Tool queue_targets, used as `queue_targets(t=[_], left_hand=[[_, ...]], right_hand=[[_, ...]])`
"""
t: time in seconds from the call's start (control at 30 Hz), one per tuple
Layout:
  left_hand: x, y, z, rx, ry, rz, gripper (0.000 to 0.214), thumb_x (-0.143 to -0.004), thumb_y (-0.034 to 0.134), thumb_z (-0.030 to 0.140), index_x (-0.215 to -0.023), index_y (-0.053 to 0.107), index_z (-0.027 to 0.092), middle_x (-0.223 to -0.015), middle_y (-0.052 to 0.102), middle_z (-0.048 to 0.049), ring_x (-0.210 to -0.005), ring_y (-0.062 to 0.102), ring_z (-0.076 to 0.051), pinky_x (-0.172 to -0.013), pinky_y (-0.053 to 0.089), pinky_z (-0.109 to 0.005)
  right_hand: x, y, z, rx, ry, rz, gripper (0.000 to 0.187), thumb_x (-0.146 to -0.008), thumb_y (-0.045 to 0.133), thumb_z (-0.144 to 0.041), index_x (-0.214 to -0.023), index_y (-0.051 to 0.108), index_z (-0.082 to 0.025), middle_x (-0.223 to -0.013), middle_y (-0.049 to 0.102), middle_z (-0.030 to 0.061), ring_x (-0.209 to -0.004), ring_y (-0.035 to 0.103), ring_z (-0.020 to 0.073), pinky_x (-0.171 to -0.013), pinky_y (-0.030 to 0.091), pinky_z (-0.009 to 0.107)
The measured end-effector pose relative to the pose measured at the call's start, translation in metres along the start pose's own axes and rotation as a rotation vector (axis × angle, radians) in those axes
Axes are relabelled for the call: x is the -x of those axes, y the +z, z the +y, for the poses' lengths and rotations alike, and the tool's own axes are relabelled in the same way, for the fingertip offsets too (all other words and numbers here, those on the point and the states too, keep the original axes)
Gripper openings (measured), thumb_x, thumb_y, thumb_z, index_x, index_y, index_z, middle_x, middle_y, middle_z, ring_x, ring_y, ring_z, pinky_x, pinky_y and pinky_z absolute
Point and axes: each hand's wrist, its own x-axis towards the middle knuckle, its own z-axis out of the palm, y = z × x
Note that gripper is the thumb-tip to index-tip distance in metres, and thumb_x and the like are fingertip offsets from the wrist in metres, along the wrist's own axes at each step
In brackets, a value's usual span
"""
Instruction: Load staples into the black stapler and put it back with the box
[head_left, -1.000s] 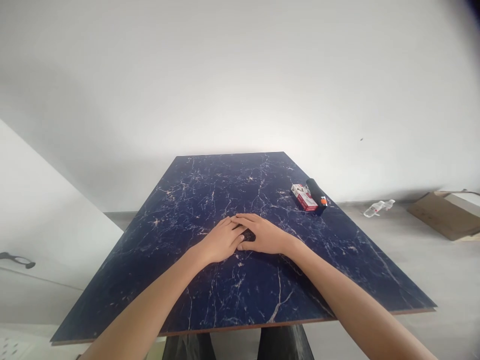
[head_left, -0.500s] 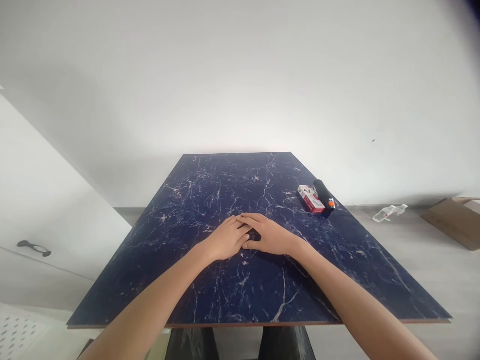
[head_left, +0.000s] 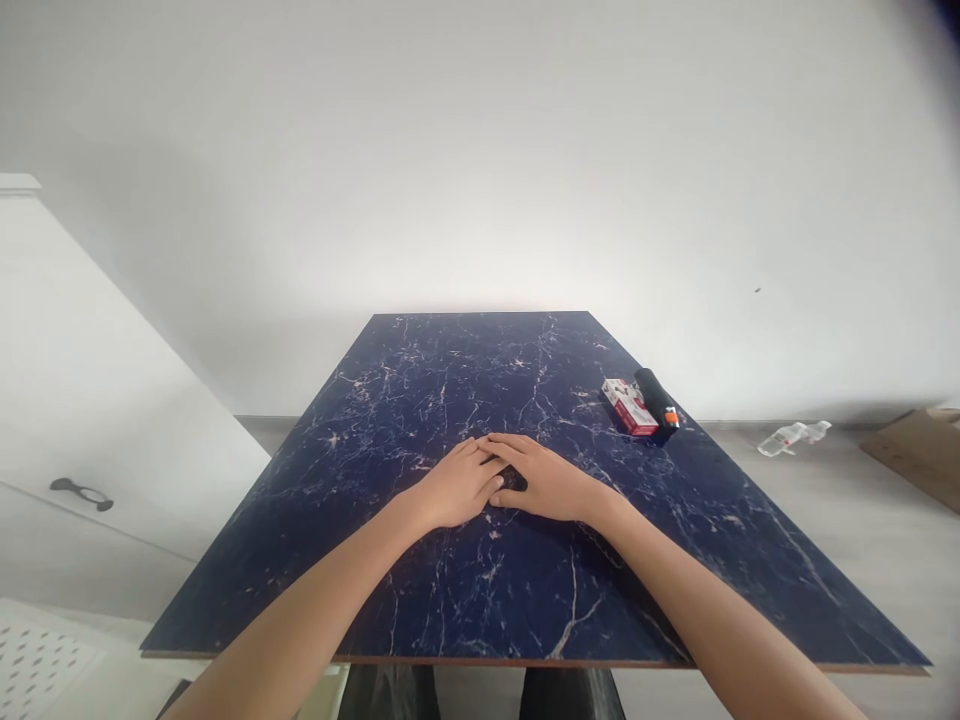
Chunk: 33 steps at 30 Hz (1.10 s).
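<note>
My left hand (head_left: 454,485) lies flat on the dark blue marbled table (head_left: 480,370), palm down. My right hand (head_left: 546,478) rests beside it, its fingertips lapping over the fingers of the left. Both hands have their fingers stretched out, and a small gap of tabletop shows between the two thumbs and palms. Neither one holds anything. Toward the table's right edge lie a small red and white box (head_left: 630,407) and, touching or very close to it, a black cylindrical object (head_left: 654,393) with an orange patch at its near end. Both are well apart from my hands.
A pale wall (head_left: 480,150) stands behind the table. At left is a white cabinet (head_left: 112,380) with a dark handle (head_left: 81,493). On the floor to the right lie a clear plastic bottle (head_left: 787,438) and a cardboard box (head_left: 915,455). My legs (head_left: 394,692) show under the near edge.
The whole view has shifted slightly, so the table and its things appear a little lower and farther right. My hands keep the same pose on the table.
</note>
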Motion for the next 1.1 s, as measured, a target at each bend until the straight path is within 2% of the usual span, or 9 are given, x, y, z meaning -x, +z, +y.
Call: queue_targets(t=[0.5, 0.6, 0.67, 0.73, 0.77, 0.83, 0.9, 1.0, 1.1], left_hand=[[-0.001, -0.003, 0.004, 0.007, -0.011, -0.025, 0.044, -0.105, 0.031, 0.039, -0.145, 0.048, 0.028, -0.155, 0.044, -0.0035, -0.144, 0.036, -0.026, -0.120, 0.027, -0.050], [-0.005, -0.010, 0.006, 0.017, -0.041, 0.108, 0.042, -0.105, 0.035, 0.037, -0.141, 0.053, 0.026, -0.148, 0.051, -0.0052, -0.138, 0.044, -0.026, -0.114, 0.034, -0.048], [-0.007, -0.017, 0.006, 0.027, -0.122, 0.274, 0.037, -0.105, 0.033, 0.034, -0.123, 0.063, 0.022, -0.132, 0.063, -0.0073, -0.123, 0.054, -0.025, -0.106, 0.041, -0.044], [-0.007, -0.026, 0.003, 0.017, -0.218, 0.417, 0.039, -0.105, 0.032, 0.033, -0.093, 0.066, 0.020, -0.103, 0.070, -0.0069, -0.100, 0.060, -0.022, -0.094, 0.045, -0.039], [-0.007, -0.029, 0.001, 0.007, -0.260, 0.467, 0.041, -0.104, 0.033, 0.033, -0.079, 0.062, 0.019, -0.087, 0.067, -0.0054, -0.088, 0.059, -0.020, -0.088, 0.045, -0.037], [-0.006, -0.032, -0.004, -0.003, -0.324, 0.538, 0.046, -0.102, 0.038, 0.033, -0.059, 0.044, 0.020, -0.060, 0.053, -0.0010, -0.068, 0.050, -0.017, -0.079, 0.043, -0.034], [-0.006, -0.030, -0.008, 0.023, -0.360, 0.579, 0.052, -0.099, 0.043, 0.034, -0.052, 0.026, 0.020, -0.047, 0.033, 0.0030, -0.053, 0.035, -0.013, -0.073, 0.041, -0.031], [-0.007, -0.022, -0.011, 0.073, -0.395, 0.604, 0.057, -0.094, 0.050, 0.037, -0.053, 0.014, 0.019, -0.046, 0.015, 0.0052, -0.047, 0.016, -0.010, -0.058, 0.032, -0.027], [-0.009, -0.014, -0.012, 0.095, -0.387, 0.621, 0.055, -0.092, 0.050, 0.036, -0.056, 0.013, 0.019, -0.050, 0.014, 0.0046, -0.048, 0.014, -0.009, -0.050, 0.018, -0.028]], right_hand=[[0.000, 0.002, 0.002, -0.007, -0.013, -0.011, 0.081, -0.089, 0.059, -0.061, -0.158, 0.028, -0.033, -0.161, 0.031, 0.0039, -0.144, 0.034, 0.0312, -0.117, 0.033, 0.048], [-0.001, -0.005, 0.009, -0.001, -0.008, 0.044, 0.076, -0.090, 0.057, -0.062, -0.156, 0.033, -0.033, -0.160, 0.034, 0.0048, -0.143, 0.036, 0.0316, -0.114, 0.035, 0.049], [0.000, -0.019, 0.021, 0.044, 0.034, 0.201, 0.064, -0.093, 0.054, -0.058, -0.150, 0.043, -0.030, -0.155, 0.043, 0.0062, -0.141, 0.038, 0.0317, -0.115, 0.033, 0.051], [0.005, -0.037, 0.040, 0.137, 0.127, 0.437, 0.051, -0.096, 0.049, -0.050, -0.141, 0.054, -0.026, -0.145, 0.054, 0.0082, -0.138, 0.041, 0.0320, -0.115, 0.029, 0.053], [0.009, -0.047, 0.051, 0.188, 0.193, 0.559, 0.048, -0.097, 0.048, -0.047, -0.137, 0.058, -0.023, -0.139, 0.058, 0.0098, -0.135, 0.044, 0.0320, -0.115, 0.030, 0.053], [0.021, -0.066, 0.076, 0.282, 0.394, 0.770, 0.049, -0.095, 0.047, -0.043, -0.136, 0.057, -0.018, -0.135, 0.060, 0.0136, -0.131, 0.047, 0.0338, -0.112, 0.032, 0.052], [0.036, -0.080, 0.101, 0.316, 0.662, 0.904, 0.058, -0.091, 0.048, -0.043, -0.141, 0.051, -0.014, -0.135, 0.058, 0.0187, -0.126, 0.050, 0.0360, -0.106, 0.036, 0.051], [0.055, -0.086, 0.134, 0.200, 1.025, 0.919, 0.070, -0.086, 0.053, -0.043, -0.147, 0.043, -0.010, -0.127, 0.062, 0.0228, -0.115, 0.059, 0.0369, -0.095, 0.044, 0.048], [0.063, -0.082, 0.154, 0.182, 1.111, 0.775, 0.059, -0.084, 0.054, -0.042, -0.131, 0.061, -0.009, -0.108, 0.069, 0.0222, -0.102, 0.064, 0.0366, -0.085, 0.047, 0.043]])
